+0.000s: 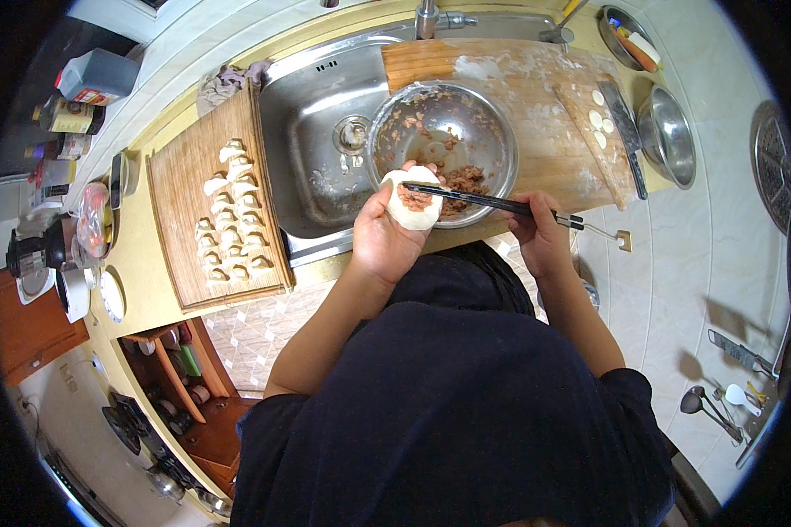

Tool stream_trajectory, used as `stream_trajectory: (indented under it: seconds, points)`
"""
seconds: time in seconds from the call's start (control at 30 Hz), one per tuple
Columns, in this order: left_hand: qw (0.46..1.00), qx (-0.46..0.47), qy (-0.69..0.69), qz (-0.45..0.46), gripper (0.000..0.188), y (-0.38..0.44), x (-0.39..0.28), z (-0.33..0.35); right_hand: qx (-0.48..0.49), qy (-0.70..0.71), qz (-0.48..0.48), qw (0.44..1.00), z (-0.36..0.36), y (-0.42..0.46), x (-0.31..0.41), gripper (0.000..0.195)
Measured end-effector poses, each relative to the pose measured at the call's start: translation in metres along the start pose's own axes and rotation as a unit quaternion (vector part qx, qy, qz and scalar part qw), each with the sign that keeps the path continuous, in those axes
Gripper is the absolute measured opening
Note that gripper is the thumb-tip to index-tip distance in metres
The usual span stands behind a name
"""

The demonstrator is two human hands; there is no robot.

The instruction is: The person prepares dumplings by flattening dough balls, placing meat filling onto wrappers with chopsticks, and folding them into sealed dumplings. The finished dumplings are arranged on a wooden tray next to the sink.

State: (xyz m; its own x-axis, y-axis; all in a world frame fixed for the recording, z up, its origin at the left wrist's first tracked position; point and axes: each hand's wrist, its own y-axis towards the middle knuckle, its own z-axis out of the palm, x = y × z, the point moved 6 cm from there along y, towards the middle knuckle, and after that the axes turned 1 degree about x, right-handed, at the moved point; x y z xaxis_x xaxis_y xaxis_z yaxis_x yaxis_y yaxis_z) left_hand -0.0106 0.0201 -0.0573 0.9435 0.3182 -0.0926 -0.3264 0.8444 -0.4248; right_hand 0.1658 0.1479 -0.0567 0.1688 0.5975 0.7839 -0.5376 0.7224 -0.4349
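A round white dough wrapper [405,219] lies on the open palm and fingers of my left hand [385,240]. Minced meat filling [414,199] sits in its middle. My right hand [539,227] grips a pair of black chopsticks [481,197], whose tips reach across the wrapper at the filling. Just beyond my left hand stands a steel mixing bowl [506,125]. More meat filling [467,179] is heaped at its near right side, and bits cling to the wall. To the left, folded dumplings [229,221] stand in rows on a wooden board [178,197].
A steel sink [303,151] lies behind the bowl's left side. On the floured cutting board [540,125] are a rolling pin [586,141], several small dough pieces [595,119] and a cleaver [619,122]. Another steel bowl [669,135] stands at the right. Bottles [72,115] line the far left.
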Motion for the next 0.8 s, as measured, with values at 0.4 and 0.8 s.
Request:
stream_trajectory:
  seconds: [0.4,0.8]
  points:
    - [0.998,-0.004,0.013,0.059,0.041,-0.002,-0.031,-0.018,-0.019,-0.050,-0.056,0.997,-0.005,0.008,0.019,0.026]
    - [0.994,-0.037,-0.024,0.100,0.039,-0.013,-0.055,-0.029,0.081,-0.357,-0.086,0.927,-0.003,0.034,-0.009,0.022]
